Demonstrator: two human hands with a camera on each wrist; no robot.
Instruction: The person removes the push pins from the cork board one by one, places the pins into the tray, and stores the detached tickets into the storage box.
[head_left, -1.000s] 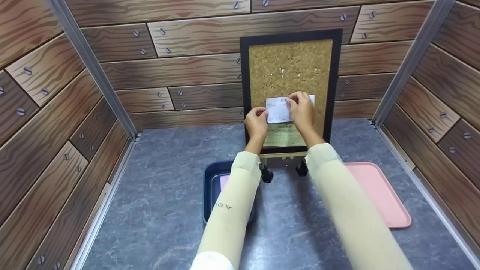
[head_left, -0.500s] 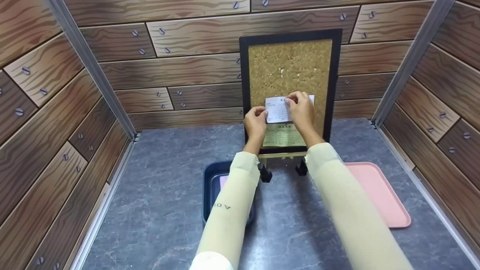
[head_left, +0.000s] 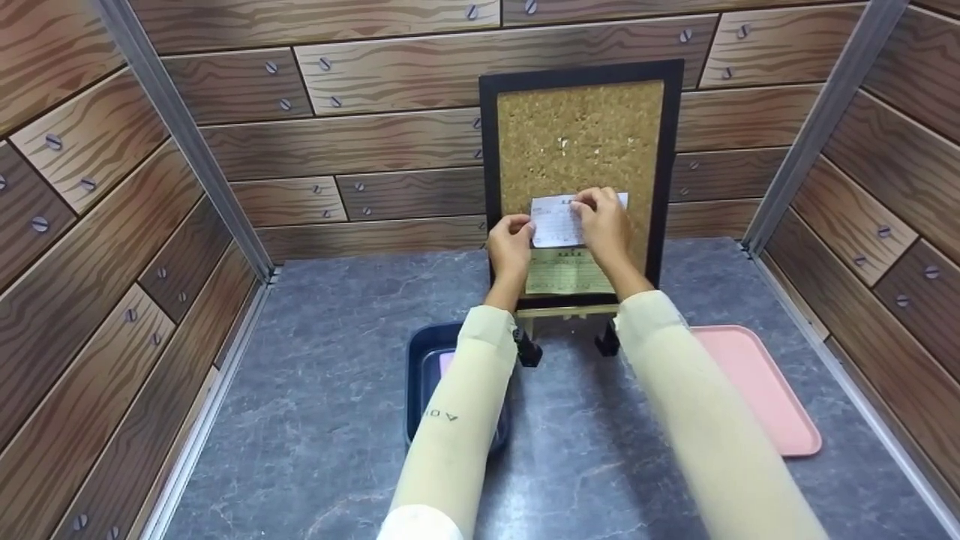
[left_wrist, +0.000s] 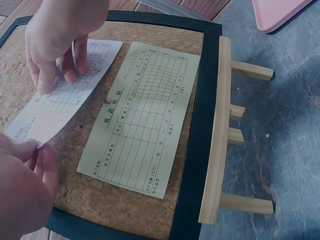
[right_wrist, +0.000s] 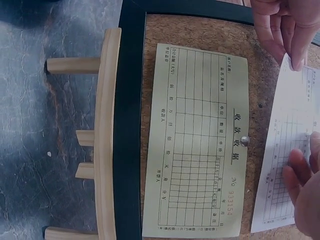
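Observation:
A white receipt [head_left: 553, 225] with a printed grid lies against the corkboard [head_left: 540, 112], which has a black frame. My left hand [head_left: 511, 244] pinches its lower left corner between thumb and fingers. Over the upper middle of the same slip, my right hand [head_left: 606, 223] has its fingers bent and touching the paper; whatever is between those fingertips is hidden. Just below is a light green receipt [right_wrist: 197, 140], fixed by a silver thumbtack [right_wrist: 244, 141] near its top edge. In the left wrist view the white receipt [left_wrist: 67, 95] bows away from the board near the left hand.
The board leans on a small wooden easel [left_wrist: 215, 150] with short legs on the grey marbled table [head_left: 330, 420]. A dark blue tray [head_left: 414, 382] with a purple item [head_left: 445, 363] stands left, partly under the left sleeve. On the right lies a pink tray [head_left: 750, 390].
My right hand has shifted very slightly downward on the white receipt. The left hand keeps its pinch, and the board and trays stay where they were.

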